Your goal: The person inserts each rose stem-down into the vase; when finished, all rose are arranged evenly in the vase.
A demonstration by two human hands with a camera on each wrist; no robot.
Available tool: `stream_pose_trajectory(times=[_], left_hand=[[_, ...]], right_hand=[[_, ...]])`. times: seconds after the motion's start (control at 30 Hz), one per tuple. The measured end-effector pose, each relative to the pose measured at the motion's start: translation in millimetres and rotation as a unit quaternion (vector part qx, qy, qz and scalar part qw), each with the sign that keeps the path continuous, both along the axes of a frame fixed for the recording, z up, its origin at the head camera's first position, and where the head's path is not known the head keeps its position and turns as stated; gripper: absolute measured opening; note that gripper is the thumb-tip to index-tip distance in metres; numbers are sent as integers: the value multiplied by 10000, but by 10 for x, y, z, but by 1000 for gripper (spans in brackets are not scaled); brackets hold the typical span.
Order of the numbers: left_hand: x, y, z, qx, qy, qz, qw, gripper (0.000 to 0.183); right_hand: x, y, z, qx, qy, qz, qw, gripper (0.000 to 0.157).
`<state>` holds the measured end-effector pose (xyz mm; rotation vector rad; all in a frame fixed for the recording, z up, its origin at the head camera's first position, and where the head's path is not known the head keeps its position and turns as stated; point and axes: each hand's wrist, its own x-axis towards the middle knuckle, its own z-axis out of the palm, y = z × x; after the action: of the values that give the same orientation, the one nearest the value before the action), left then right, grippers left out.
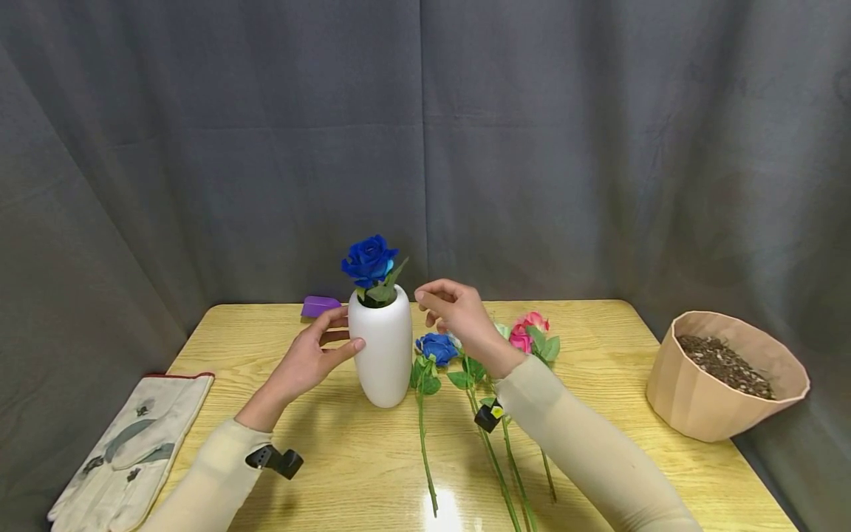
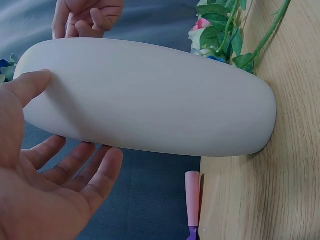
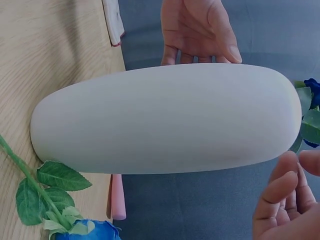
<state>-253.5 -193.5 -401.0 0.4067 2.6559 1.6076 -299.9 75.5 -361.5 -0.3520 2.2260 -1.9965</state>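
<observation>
L hand (image 1: 312,360) cups white vase (image 1: 382,355), R hand (image 1: 464,316) empty & loosely bent just beside it, so an accidental R knock could tip vase + its blue rose (image 1: 369,260).

White vase (image 1: 382,355) that was smooth and softly matt, blue rose (image 1: 368,260) whose petals looked like cloth, table (image 1: 332,458) that showed wood grain under a glossy glare, grey curtain (image 1: 266,148) that was matt cloth, faceted pot (image 1: 674,399) that looked plastic, soil (image 1: 728,369) that looked rough

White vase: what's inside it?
At least one blue rose, its bloom and green leaves showing above the white vase. Lower stem and anything deeper are hidden by its walls.
</observation>
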Motion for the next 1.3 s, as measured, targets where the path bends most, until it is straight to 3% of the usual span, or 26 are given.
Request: stream_pose_trajectory(times=[0.77,1.3], left_hand=[[2,-1,3,21,-8,-30,10000,70],[19,4,18,40,-133,-18,9999,72]], right_hand=[[50,449,-81,137,-62,-21,9999,25],[106,821,-215,505,-205,-97,9985,33]])
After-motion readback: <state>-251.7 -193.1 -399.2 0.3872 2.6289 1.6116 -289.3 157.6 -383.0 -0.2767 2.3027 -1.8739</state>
